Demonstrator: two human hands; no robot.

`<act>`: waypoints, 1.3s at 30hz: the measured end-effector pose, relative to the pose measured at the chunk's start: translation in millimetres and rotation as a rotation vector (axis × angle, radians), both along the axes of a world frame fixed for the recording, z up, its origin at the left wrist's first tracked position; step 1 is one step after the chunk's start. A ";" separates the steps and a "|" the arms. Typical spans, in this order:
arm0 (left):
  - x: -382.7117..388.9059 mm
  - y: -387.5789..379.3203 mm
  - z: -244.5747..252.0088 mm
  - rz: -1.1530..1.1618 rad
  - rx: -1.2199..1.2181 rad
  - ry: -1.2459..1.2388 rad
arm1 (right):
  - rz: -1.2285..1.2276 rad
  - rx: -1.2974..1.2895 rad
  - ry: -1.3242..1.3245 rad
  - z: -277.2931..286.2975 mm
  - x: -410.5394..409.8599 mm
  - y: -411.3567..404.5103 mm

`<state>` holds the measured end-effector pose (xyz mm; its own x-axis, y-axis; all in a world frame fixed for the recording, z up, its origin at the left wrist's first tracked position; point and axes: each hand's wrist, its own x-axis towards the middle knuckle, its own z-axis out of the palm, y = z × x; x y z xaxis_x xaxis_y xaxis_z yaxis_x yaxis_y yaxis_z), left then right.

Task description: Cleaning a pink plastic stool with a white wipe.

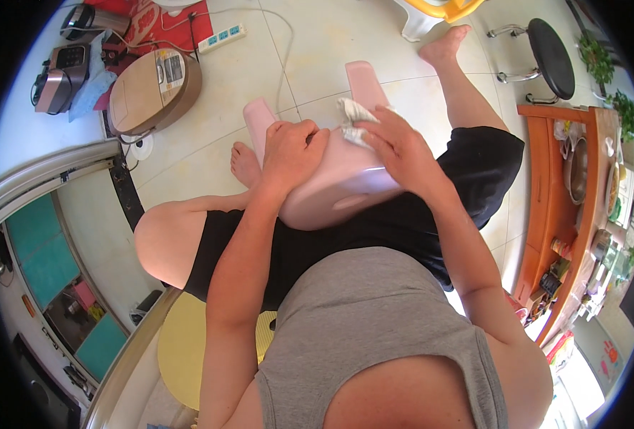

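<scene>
A pale pink plastic stool (338, 177) lies tipped on my lap. Its seat, with an oval hand hole, faces my body, and two legs (368, 86) point away over the floor. My left hand (295, 153) is curled over the stool's left side near the base of a leg and grips it. In my right hand (400, 147) is a crumpled whitish cloth (355, 118), pressed against the stool's side near the other visible leg. The underside of the stool and the fingertips of my left hand are hidden.
A brown rice cooker (145, 96) and a power strip (222, 37) sit on the tiled floor at front left, with a cord running across. A black round stool (550, 59) and an orange wooden cabinet (534, 198) stand at the right. A yellow-and-white plastic seat (424, 19) is ahead.
</scene>
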<state>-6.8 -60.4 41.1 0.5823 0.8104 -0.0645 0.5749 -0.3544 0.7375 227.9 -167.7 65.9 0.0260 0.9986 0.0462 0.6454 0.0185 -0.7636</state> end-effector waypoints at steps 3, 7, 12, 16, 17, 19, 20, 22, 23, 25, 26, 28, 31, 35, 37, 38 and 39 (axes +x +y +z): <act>-2.7 -1.3 0.6 0.008 0.045 -0.012 | -0.017 -0.170 0.141 -18.3 13.5 43.0; -1.4 -1.3 1.7 0.011 0.028 -0.022 | -0.106 0.030 0.236 -74.0 26.8 85.6; -2.9 -2.8 1.5 0.030 0.000 0.000 | -0.301 -0.105 0.027 -90.8 32.7 117.0; -4.3 -1.0 1.7 0.030 -0.008 -0.014 | -0.276 -0.237 -0.004 -91.5 47.9 126.0; -3.6 -1.3 0.9 0.031 -0.005 -0.029 | -0.317 -0.208 -0.019 -92.4 51.3 124.3; -3.9 -3.0 -1.7 0.042 -0.003 -0.043 | -0.348 -0.181 -0.035 -89.8 54.2 123.5; -3.4 -3.2 -3.4 0.039 0.014 -0.053 | -0.509 -0.179 0.192 -88.7 56.3 122.7; -0.4 -4.1 -3.8 0.034 0.024 -0.068 | -0.690 -0.155 0.706 -87.4 68.5 117.3; 1.1 -3.3 -3.9 0.030 0.018 -0.059 | -0.692 -0.156 0.701 -86.1 76.2 111.5; -3.7 -2.1 -3.9 0.038 0.015 -0.042 | -0.585 -0.262 1.437 -65.0 73.0 103.7; -6.7 -2.2 -4.0 0.042 0.002 -0.031 | -0.552 -0.315 1.461 -54.8 66.2 97.6; -4.3 -1.3 -3.5 0.035 -0.010 -0.027 | -0.552 -0.334 1.322 -49.1 62.3 82.7; -0.1 -2.1 -3.7 0.019 0.008 -0.037 | -0.472 -0.267 1.011 -53.2 55.9 70.3; 1.4 -2.0 -3.4 0.024 0.032 -0.035 | -0.316 -0.093 0.226 -55.2 35.9 43.1; -2.1 -3.6 -5.3 0.025 0.019 -0.014 | -0.283 -0.056 0.247 -43.8 25.2 30.2; -4.1 -5.0 -6.7 0.029 0.019 -0.019 | -0.273 -0.086 0.224 -34.2 21.2 22.2; -3.3 -5.4 -7.0 0.030 0.019 -0.031 | -0.275 -0.086 0.223 -23.4 17.3 13.1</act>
